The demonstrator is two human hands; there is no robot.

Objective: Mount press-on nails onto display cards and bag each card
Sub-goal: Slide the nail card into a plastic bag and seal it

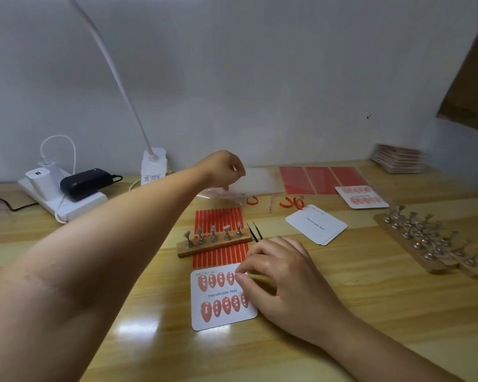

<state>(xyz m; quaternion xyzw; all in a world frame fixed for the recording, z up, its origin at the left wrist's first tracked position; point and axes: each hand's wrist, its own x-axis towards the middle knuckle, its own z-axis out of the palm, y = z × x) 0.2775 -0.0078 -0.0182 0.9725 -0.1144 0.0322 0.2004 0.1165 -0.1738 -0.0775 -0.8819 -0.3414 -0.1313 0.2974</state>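
A white display card (222,312) printed "Handmade Nail" lies near me with two rows of pink press-on nails on it. My right hand (276,274) rests on the card's right edge, fingers pinching at the top row, with black tweezers (254,232) tucked in it. My left hand (224,168) is stretched far across the table, fingers closed over a stack of clear bags (257,186). Whether it grips a bag is blurred. A wooden strip with metal nail stands (214,241) lies on a sheet of red adhesive strips (218,216).
Blank cards (316,224) lie to the right, a finished card (362,197) and red sheets (323,179) beyond. More nail stands on a board (425,238) sit far right. A power strip with chargers (64,191) and a lamp base (153,166) stand at the left.
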